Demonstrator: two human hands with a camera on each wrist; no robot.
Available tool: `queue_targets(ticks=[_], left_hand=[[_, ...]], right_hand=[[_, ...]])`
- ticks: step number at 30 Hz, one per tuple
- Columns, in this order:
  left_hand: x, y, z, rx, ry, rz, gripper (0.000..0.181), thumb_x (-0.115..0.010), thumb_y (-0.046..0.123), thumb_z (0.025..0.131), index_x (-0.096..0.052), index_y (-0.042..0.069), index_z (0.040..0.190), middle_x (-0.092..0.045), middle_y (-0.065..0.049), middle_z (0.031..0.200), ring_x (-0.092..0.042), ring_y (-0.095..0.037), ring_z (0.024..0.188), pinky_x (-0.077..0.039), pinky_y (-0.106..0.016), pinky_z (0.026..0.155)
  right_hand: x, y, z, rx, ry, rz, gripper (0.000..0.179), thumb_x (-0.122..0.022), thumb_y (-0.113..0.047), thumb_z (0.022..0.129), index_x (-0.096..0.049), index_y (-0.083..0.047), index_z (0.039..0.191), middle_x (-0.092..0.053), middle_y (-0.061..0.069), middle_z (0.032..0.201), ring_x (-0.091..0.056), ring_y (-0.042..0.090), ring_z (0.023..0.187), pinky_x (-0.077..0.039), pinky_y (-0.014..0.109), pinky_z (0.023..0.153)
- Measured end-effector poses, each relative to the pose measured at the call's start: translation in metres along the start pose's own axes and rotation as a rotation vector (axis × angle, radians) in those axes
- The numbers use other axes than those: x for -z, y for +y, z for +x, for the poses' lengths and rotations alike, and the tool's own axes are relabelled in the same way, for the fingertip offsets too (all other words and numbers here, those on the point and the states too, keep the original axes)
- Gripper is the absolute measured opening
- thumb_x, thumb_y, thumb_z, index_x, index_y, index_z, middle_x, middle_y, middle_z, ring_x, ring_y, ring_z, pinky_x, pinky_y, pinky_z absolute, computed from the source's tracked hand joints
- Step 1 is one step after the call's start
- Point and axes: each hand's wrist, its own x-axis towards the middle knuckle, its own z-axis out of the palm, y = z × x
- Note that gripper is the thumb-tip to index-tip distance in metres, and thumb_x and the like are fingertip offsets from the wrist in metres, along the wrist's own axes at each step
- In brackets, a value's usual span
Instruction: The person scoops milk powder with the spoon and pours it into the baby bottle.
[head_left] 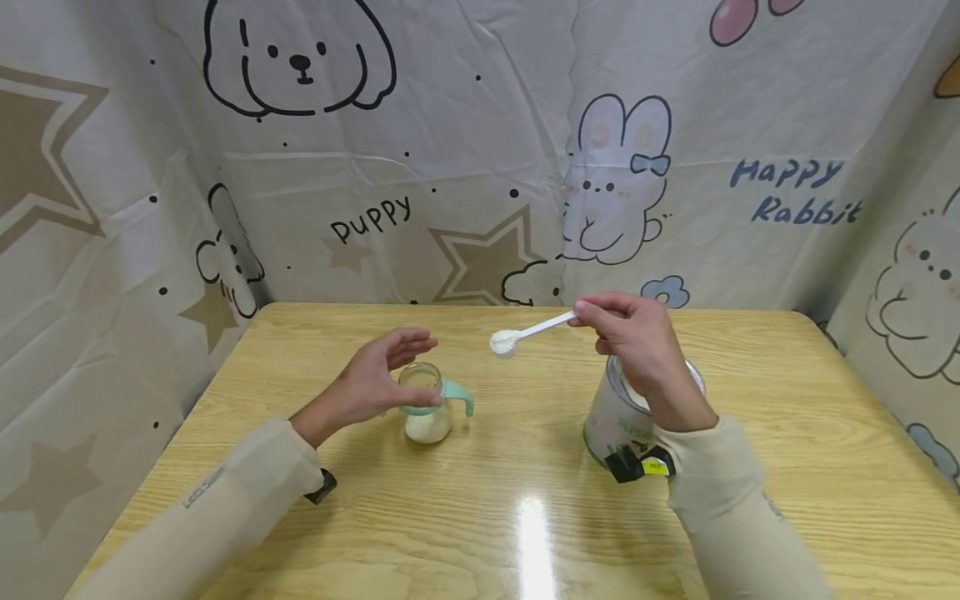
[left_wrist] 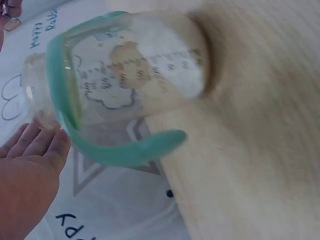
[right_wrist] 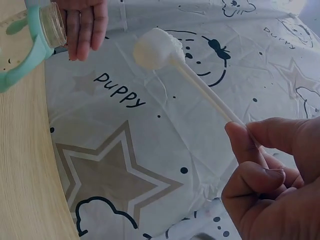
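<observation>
A clear baby bottle with a mint-green two-handled collar stands uncapped on the table, some whitish contents low inside it. My left hand is around its neck, thumb in front and fingers behind. Those fingers look straight in the right wrist view, close beside the bottle's open mouth. Between thumb and fingertips, my right hand pinches the end of a white measuring scoop. Its bowl carries heaped white powder, level in the air to the right of the bottle. Below the right hand stands an open can, partly hidden by the wrist.
The wooden table extends around the bottle and can. A printed cloth with cartoon animals and stars hangs behind it and at both sides. Dark straps sit at both wrists.
</observation>
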Motion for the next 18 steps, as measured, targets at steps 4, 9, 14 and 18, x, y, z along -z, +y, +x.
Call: queue_targets(ticks=[4, 9, 14, 18], left_hand=[[0.001, -0.010, -0.005, 0.028, 0.006, 0.020, 0.083, -0.090, 0.014, 0.076, -0.044, -0.003, 0.143, -0.053, -0.018, 0.143, -0.046, -0.035, 0.135, -0.035, -0.050, 0.114], [0.001, -0.018, -0.009, 0.058, 0.020, 0.042, 0.082, -0.091, 0.016, 0.074, -0.048, -0.001, 0.141, -0.056, -0.015, 0.141, -0.047, -0.036, 0.134, -0.037, -0.054, 0.112], [0.000, -0.023, -0.012, 0.066, 0.027, 0.075, 0.082, -0.092, 0.017, 0.073, -0.049, 0.000, 0.140, -0.057, -0.015, 0.139, -0.049, -0.036, 0.132, -0.040, -0.055, 0.109], [0.000, -0.027, -0.015, 0.065, 0.034, 0.095, 0.082, -0.092, 0.019, 0.073, -0.049, 0.000, 0.141, -0.056, -0.016, 0.139, -0.049, -0.038, 0.131, -0.041, -0.055, 0.108]], right_hand=[[-0.006, -0.001, 0.001, -0.009, -0.008, 0.000, 0.024, -0.068, -0.014, 0.097, -0.068, 0.005, 0.112, -0.072, -0.011, 0.076, -0.045, 0.006, 0.065, -0.045, 0.015, 0.054], [-0.016, 0.000, 0.002, -0.020, -0.019, -0.009, 0.024, -0.068, -0.015, 0.097, -0.069, 0.004, 0.112, -0.072, -0.011, 0.077, -0.046, 0.006, 0.068, -0.045, 0.016, 0.055], [-0.027, 0.001, 0.002, -0.023, -0.035, -0.031, 0.028, -0.068, -0.015, 0.097, -0.068, 0.007, 0.115, -0.072, -0.010, 0.080, -0.050, 0.007, 0.075, -0.045, 0.016, 0.056], [-0.036, 0.003, 0.002, -0.022, -0.046, -0.023, 0.029, -0.068, -0.014, 0.097, -0.067, 0.008, 0.116, -0.072, -0.007, 0.081, -0.053, 0.008, 0.077, -0.045, 0.016, 0.055]])
